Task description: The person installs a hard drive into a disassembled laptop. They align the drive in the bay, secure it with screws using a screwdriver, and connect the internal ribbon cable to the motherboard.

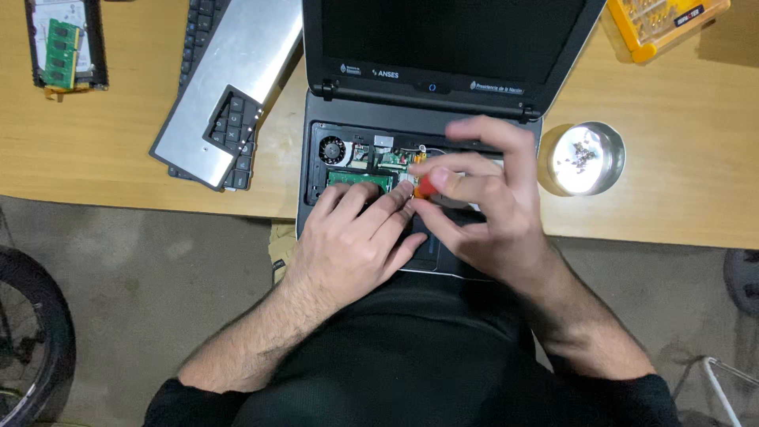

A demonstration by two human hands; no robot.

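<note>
While resting fingers-down on opened laptop (pixel 348 158), left hand (pixel 352 245) grasping nothing; right hand (pixel 482 202) beside it pinching small orange-handled tool (pixel 425 187); round metal dish (pixel 581 158) just right.

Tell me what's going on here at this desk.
A person is working inside an opened laptop whose keyboard has been taken off and lies upside down to the left. The right hand pinches a small red-handled tool over the exposed board, while the left hand rests on the laptop's base beside it. A round metal dish holding screws sits to the right, a yellow bit case behind it.
</note>
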